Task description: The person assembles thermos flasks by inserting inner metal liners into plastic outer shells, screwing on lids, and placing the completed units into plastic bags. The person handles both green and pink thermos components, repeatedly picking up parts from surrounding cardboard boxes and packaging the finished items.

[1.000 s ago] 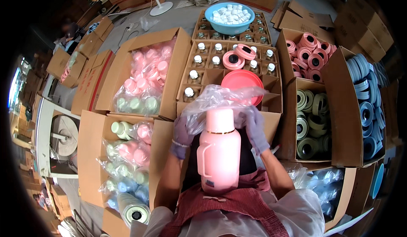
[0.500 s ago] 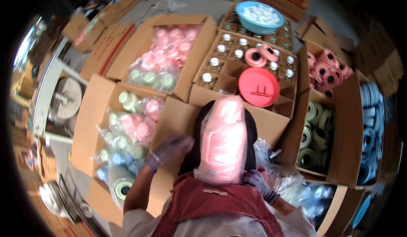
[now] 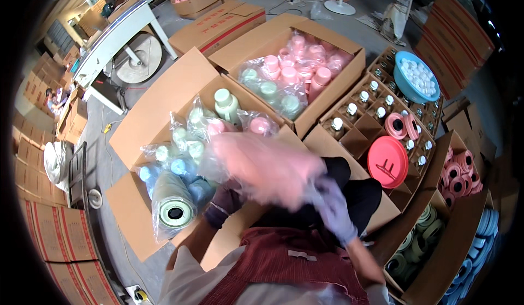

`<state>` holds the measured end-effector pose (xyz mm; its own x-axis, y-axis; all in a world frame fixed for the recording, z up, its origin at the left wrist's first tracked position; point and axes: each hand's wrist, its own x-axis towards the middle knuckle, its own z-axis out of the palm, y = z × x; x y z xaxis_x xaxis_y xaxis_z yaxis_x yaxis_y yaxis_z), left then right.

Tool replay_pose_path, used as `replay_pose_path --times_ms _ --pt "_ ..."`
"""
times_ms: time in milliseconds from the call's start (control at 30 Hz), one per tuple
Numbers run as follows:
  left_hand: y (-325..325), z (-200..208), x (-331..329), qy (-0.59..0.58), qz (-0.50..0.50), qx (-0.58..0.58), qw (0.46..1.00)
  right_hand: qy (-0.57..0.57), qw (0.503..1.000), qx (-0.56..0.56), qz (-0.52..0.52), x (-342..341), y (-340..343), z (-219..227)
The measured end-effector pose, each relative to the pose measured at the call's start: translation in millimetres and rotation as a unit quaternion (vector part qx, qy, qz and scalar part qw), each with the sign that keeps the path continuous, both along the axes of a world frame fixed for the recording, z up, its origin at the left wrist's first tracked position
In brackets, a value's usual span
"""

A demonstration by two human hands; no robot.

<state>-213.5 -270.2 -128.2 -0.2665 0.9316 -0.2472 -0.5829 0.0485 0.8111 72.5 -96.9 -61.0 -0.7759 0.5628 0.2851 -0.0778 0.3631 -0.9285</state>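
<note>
A pink thermos flask (image 3: 267,166) in a clear plastic bag lies tilted across my lap, smeared by motion. My left hand (image 3: 226,198), in a thin purple glove, holds it from below near its left end; the flask partly covers those fingers. At the other end, my gloved right hand (image 3: 335,209) is closed on the bagged flask. To the left stands an open carton (image 3: 128,196) of bagged flasks in green, pink and blue. A large green bagged flask (image 3: 174,209) lies in its near corner, base toward me.
Behind is another carton (image 3: 327,95) with pink and green bagged flasks. On the right, a divided carton (image 3: 357,133) holds glass liners, a red dish (image 3: 387,162) and pink rings. A blue basin (image 3: 417,89) of white caps sits beyond. Cartons of green and blue parts (image 3: 477,250) stand far right.
The bagged pink flask has gone from upright on my lap to tilted leftward toward the carton. My left hand has come onto it. The view has turned left.
</note>
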Motion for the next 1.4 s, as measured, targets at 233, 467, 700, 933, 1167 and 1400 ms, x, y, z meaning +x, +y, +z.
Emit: replay_pose_path --times_ms 233,467,700,933,1167,1400 --pt "129.3 -83.1 -98.4 -0.148 0.521 0.097 0.835 -0.143 0.893 0.426 -0.018 -116.8 75.2 -38.9" --pt "143.0 -208.6 -185.9 0.102 0.649 -0.110 0.746 -0.208 0.880 0.426 -0.018 -63.8 64.3 -45.7" --pt "172.5 -164.8 -149.2 0.487 0.378 -0.348 0.706 -0.170 0.879 0.441 -0.061 -95.1 61.3 -55.0" --pt "200.7 -275.4 -223.4 0.713 -0.078 -0.470 0.515 -0.168 0.878 0.443 -0.071 -95.6 60.0 -53.7" --pt "198.8 -269.9 -259.8 0.669 -0.243 -0.370 0.597 -0.165 0.883 0.434 -0.067 -93.7 64.3 -58.1" --pt "225.6 -231.7 -316.2 0.437 0.416 -0.340 0.722 -0.165 0.887 0.424 -0.080 -83.3 63.5 -67.3"
